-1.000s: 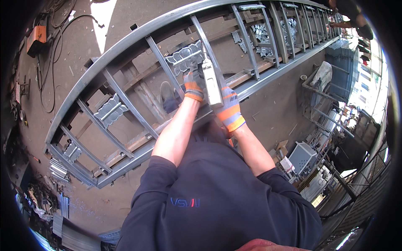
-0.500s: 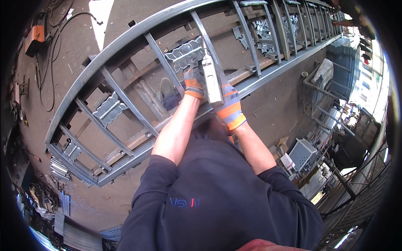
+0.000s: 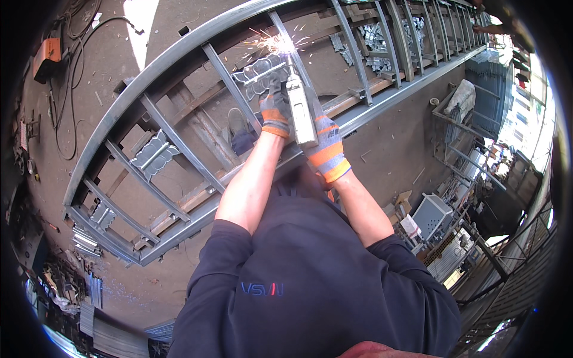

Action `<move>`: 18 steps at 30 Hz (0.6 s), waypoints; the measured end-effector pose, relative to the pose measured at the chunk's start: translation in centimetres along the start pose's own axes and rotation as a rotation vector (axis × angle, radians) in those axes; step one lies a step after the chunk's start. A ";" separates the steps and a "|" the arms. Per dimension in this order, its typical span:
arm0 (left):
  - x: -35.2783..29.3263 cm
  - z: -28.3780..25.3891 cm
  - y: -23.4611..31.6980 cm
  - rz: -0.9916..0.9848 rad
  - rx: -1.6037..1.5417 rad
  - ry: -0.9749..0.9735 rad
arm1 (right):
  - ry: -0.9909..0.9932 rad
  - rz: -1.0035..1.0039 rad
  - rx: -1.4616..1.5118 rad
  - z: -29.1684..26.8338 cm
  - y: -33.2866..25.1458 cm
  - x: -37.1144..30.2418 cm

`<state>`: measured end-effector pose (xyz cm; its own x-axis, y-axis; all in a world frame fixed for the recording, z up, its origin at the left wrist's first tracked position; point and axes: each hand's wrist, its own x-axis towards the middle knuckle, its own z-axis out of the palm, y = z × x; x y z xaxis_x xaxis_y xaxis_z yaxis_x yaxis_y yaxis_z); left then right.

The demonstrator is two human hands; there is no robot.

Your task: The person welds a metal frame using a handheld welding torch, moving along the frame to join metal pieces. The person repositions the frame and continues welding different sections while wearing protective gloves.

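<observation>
Orange box at 10 o'clock, cables beside it. Steel frame arcs from 8 round to 1; I see one scalloped panel in it between 9 and 10. Second scalloped piece is just short of 12. My gloved left hand is on its right end; can't tell if I'm pinching or just steadying. Sparks at 12, off the torch nozzle by a crossbar. My right hand wraps the torch body, fingers mostly hidden. Grey crate between 3 and 4.
</observation>
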<state>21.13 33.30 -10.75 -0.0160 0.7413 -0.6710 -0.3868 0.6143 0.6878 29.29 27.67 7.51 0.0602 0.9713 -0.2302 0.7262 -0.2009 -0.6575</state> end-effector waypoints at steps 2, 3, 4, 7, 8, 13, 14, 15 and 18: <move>0.1 -0.2 -0.2 -0.018 -0.005 -0.014 | 0.011 -0.015 -0.009 0.2 0.3 -0.2; 0.0 -0.3 -0.1 -0.105 -0.055 -0.009 | -0.009 -0.008 -0.039 0.2 0.6 -0.3; 0.0 -0.4 0.1 -0.175 -0.114 -0.016 | -0.021 -0.010 -0.062 0.3 0.9 -0.4; -0.5 -0.2 0.9 -0.119 0.070 -0.012 | -0.037 0.001 -0.086 0.6 1.8 -0.6; -0.6 -0.1 1.2 -0.103 -0.026 -0.024 | -0.050 0.030 -0.093 0.7 2.0 -0.7; -1.3 0.5 2.3 -0.215 -0.345 0.042 | 0.014 -0.030 -0.117 1.2 2.5 -0.6; -1.3 0.5 2.4 -0.207 -0.312 0.042 | 0.009 -0.024 -0.143 1.1 2.5 -0.6; -1.3 0.4 2.4 -0.206 -0.287 0.037 | 0.008 -0.028 -0.119 1.1 2.5 -0.6; -1.2 0.2 2.2 -0.137 -0.119 0.011 | 0.002 -0.020 -0.073 1.0 2.4 -0.6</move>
<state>20.47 33.80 -8.41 0.0349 0.6491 -0.7599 -0.4927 0.6727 0.5520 30.32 26.47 5.41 0.0464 0.9754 -0.2157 0.7751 -0.1714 -0.6082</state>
